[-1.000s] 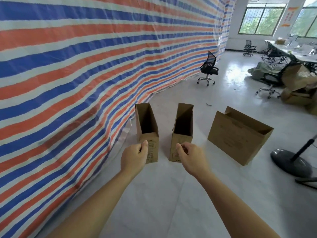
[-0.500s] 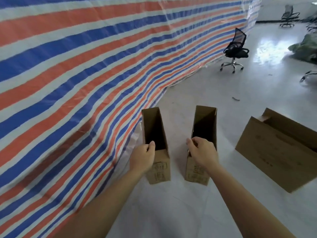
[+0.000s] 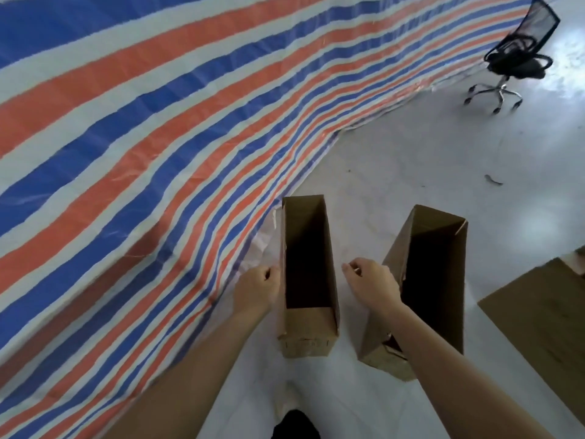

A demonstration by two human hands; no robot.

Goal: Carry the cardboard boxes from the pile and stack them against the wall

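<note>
Two tall narrow open-topped cardboard boxes stand on the white floor near the striped tarp wall. The left box stands upright. The right box leans to the right. My left hand is curled against the outer left wall of the left box; the frame does not show whether it grips the rim. My right hand hovers in the gap between the two boxes, its fingers curled and holding nothing, while its forearm crosses the right box.
A wider, lower cardboard box lies at the right edge. A black office chair stands far off by the tarp. A small scrap lies on the floor. My dark shoe shows at the bottom.
The view has dropped and closed in on the boxes. Both hands have left the near rims: the left now sits beside the left box, the right between the boxes. The right box now leans.
</note>
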